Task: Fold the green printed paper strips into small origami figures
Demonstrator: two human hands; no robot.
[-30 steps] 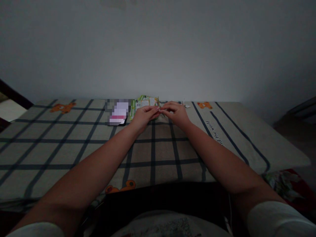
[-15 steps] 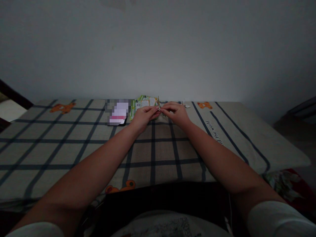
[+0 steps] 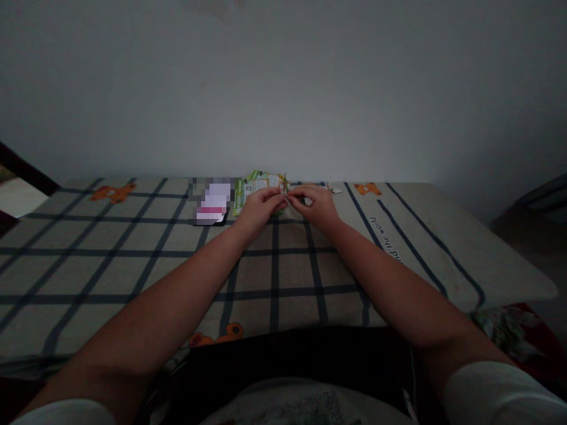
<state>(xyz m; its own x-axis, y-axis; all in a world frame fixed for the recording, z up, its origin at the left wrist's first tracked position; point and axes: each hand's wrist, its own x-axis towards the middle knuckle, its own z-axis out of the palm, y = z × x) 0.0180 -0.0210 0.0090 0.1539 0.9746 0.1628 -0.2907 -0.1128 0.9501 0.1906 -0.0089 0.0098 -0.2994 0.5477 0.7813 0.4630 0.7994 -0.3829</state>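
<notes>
My left hand (image 3: 261,206) and my right hand (image 3: 313,202) meet over the far half of the cloth-covered table, fingertips nearly touching. Each is closed in a pinch around a small, thin, whitish piece (image 3: 286,193), too small and dark to name. Green-and-white printed packets (image 3: 254,184) lie flat just behind and beside my left hand, partly covered by its fingers. A narrow edge of packaging sticks up behind the fingertips. Past my right hand's knuckles rests a small crumpled white scrap (image 3: 335,188).
Left of the packets lies a phone (image 3: 215,199) with a lit, partly blurred screen. A checked tablecloth (image 3: 292,271) with bear prints covers the table, which meets a plain wall (image 3: 283,88). Red patterned fabric (image 3: 518,333) shows below the right edge.
My right hand has shifted slightly, its thumb and index finger now bowed into a rounder pinch. My left hand stays almost still. The phone and packets have not visibly moved.
</notes>
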